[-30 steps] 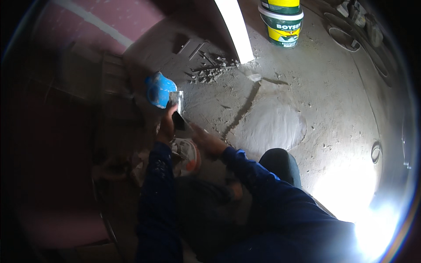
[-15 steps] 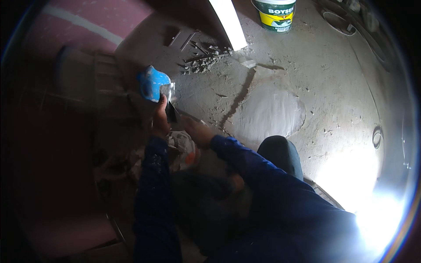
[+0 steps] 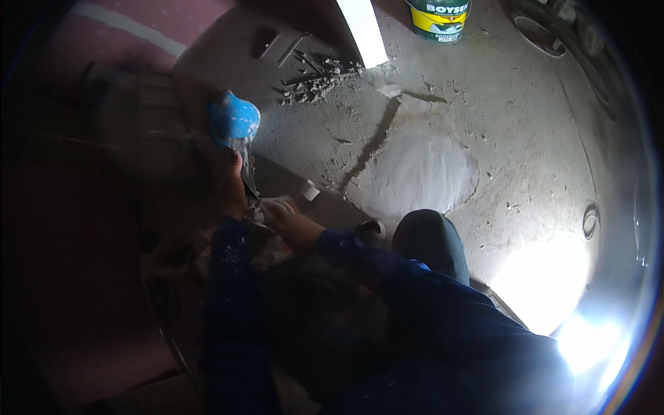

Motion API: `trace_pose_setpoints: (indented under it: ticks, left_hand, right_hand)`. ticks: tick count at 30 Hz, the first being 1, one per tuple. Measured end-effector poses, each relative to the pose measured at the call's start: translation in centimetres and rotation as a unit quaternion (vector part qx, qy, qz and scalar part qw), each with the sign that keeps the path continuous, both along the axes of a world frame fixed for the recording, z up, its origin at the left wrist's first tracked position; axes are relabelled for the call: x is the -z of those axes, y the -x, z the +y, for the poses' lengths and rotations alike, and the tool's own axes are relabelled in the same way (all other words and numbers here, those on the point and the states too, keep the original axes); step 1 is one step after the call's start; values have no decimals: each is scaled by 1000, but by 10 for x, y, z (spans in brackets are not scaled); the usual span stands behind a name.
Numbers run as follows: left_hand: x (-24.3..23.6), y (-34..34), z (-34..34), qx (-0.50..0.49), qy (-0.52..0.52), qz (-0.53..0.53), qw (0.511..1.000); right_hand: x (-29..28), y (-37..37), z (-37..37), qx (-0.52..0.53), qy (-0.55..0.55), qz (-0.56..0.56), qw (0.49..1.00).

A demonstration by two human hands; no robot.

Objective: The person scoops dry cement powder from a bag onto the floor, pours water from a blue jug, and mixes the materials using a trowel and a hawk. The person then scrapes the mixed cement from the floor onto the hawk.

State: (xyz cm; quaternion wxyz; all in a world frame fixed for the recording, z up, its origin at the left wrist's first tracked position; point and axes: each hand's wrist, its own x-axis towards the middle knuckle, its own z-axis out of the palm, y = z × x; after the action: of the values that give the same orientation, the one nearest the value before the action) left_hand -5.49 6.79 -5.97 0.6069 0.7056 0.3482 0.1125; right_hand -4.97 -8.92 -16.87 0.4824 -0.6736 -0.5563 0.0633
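My left hand [image 3: 234, 187] is closed with the thumb up, on a blue rounded piece [image 3: 236, 117] spattered with white; how the piece continues under the hand is hidden. Grey-white paste or a coated blade [image 3: 242, 146] shows just below the blue part. A dark blade edge [image 3: 249, 185] lies beside the hand. My right hand [image 3: 296, 229] is close by on the right, its fingers curled at a pale crumpled bag or tub with orange marks [image 3: 285, 205]. What those fingers hold is too dark and blurred to make out.
A smooth pale patch [image 3: 423, 173] lies on the rough grey floor beside my knee [image 3: 430, 242]. Rubble [image 3: 321, 84] gathers by a bright white upright [image 3: 364, 34]. A green and yellow bucket [image 3: 440, 21] stands beyond; a small white piece [image 3: 310, 190] lies nearer.
Both hands have shifted left, the right also lower toward the pale bag or tub. The blue piece has moved up and left and tilted. A small white piece has come into sight.
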Motion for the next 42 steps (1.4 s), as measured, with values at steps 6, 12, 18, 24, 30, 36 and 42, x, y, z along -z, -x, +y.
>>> trace_pose_setpoints:
  ticks: [6, 12, 18, 24, 30, 36, 42]
  left_hand:
    - [7, 18, 4, 69, -57, 66, 994]
    - [23, 24, 20, 51, -100, 25, 993]
    - [23, 18, 17, 8, 2, 29, 1000]
    - [24, 13, 14, 179, -224, 95, 953]
    - [14, 5, 10, 65, -18, 50, 996]
    - [10, 1, 1, 52, 7, 9, 999]
    - [0, -4, -10, 39, -98, -9, 994]
  right_hand:
    - [14, 7, 15, 108, -68, 86, 988]
    - [11, 9, 18, 30, 12, 82, 996]
    - [16, 6, 14, 25, -17, 107, 994]
    - [11, -14, 2, 46, -15, 115, 992]
    - [22, 9, -7, 35, 23, 12, 999]
    - [18, 8, -2, -18, 13, 324, 946]
    - [-26, 12, -33, -43, 99, 383, 918]
